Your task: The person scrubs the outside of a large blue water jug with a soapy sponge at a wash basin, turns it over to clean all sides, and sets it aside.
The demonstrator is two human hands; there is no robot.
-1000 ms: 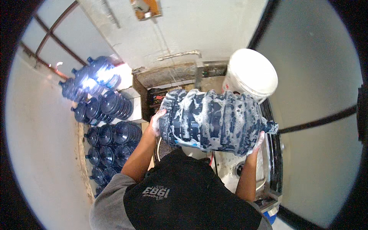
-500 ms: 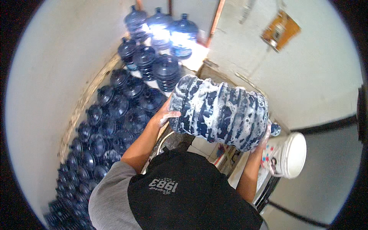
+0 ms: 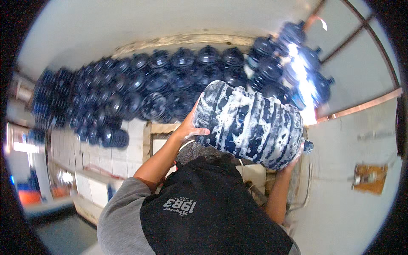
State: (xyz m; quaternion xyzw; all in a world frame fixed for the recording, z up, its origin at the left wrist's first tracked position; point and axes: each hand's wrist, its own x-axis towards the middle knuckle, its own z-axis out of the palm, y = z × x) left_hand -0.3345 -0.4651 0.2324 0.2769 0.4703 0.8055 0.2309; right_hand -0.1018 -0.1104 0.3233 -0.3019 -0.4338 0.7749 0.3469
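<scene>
"Where was the soapy bottle (image 3: 251, 126)?"
"Just right of the frame's centre, held sideways, neck rightward."
"And the grip?"
"The left hand (image 3: 190, 128) clasped its base, the right hand (image 3: 295, 160) its neck end."

Fisheye camera head-worn, aimed downward; foamy bottle (image 3: 251, 124) framed close near centre, wall (image 3: 170, 19) shown farther off, top.
</scene>
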